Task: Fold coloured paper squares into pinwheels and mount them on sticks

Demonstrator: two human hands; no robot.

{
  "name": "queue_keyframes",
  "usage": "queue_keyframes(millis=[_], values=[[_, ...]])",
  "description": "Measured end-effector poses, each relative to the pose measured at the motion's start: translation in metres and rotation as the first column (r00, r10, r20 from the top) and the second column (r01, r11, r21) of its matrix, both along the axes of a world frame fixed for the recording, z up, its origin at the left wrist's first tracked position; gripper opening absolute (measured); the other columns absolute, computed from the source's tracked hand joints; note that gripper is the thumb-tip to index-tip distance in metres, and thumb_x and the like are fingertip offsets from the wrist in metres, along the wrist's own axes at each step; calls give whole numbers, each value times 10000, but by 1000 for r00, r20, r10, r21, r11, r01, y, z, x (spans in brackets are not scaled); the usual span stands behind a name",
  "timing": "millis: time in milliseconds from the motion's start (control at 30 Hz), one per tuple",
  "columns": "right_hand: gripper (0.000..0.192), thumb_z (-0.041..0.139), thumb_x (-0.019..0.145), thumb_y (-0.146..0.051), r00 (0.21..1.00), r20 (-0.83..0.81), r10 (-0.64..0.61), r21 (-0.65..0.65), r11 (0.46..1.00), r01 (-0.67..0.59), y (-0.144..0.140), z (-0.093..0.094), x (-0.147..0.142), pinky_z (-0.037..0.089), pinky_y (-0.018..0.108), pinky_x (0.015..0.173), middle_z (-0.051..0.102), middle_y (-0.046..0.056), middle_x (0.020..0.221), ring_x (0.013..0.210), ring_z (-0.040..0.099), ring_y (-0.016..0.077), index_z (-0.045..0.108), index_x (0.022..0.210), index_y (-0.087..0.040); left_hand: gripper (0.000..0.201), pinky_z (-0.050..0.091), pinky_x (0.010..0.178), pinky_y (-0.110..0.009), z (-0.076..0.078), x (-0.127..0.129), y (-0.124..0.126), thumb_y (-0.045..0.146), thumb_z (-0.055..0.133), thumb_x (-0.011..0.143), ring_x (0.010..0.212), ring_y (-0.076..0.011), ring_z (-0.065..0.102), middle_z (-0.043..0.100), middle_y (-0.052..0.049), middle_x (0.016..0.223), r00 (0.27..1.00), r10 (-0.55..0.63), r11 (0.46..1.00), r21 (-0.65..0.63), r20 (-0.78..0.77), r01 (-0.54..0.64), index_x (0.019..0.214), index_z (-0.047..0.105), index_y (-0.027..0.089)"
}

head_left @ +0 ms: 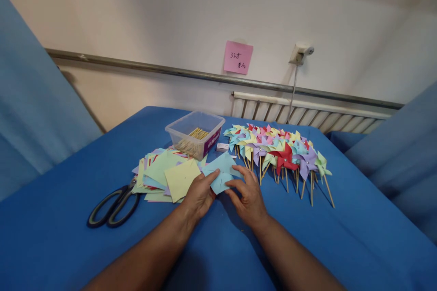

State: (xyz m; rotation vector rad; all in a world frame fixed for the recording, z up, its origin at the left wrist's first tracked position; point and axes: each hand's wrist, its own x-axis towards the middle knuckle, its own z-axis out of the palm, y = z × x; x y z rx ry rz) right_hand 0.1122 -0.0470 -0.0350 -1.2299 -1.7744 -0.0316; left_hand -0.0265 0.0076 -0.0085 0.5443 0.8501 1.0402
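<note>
A light blue paper square with slits cut in toward its middle is held up between both hands, above the blue table cover. My left hand pinches its left side, thumb on top near the middle. At the right edge, my right hand has thumb and fingers closed on the paper. Just left of it, a yellow paper square lies on a pile of coloured paper squares. Scissors with dark handles rest beside the pile, their blades hidden under the paper.
A clear plastic box of short wooden sticks stands behind the pile. Near it is a small white box. Many finished pinwheels lie at the right. A pink note hangs on the wall above a radiator.
</note>
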Motion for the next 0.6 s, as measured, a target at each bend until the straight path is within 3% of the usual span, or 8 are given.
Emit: queue_keyframes(millis=[367, 600], values=[[184, 603, 836, -157, 999, 1, -36, 58, 998, 36, -2, 3, 2, 422, 471, 963, 548, 73, 1242, 1134, 514, 245, 669, 978, -255, 275, 527, 707, -286, 4, -1, -2, 201, 754, 695, 743, -192, 671, 738, -104, 879, 999, -44, 996, 83, -20, 45, 945, 687, 107], [176, 588, 845, -153, 993, -59, -102, 110, 988, 108, -1, 5, 7, 442, 451, 927, 567, 76, 1210, 1117, 533, 240, 682, 958, -251, 358, 470, 610, -267, 7, -7, -1, 332, 813, 609, 610, -160, 615, 712, -41, 720, 953, 46, 974, 225, -299, 23, 880, 704, 125]])
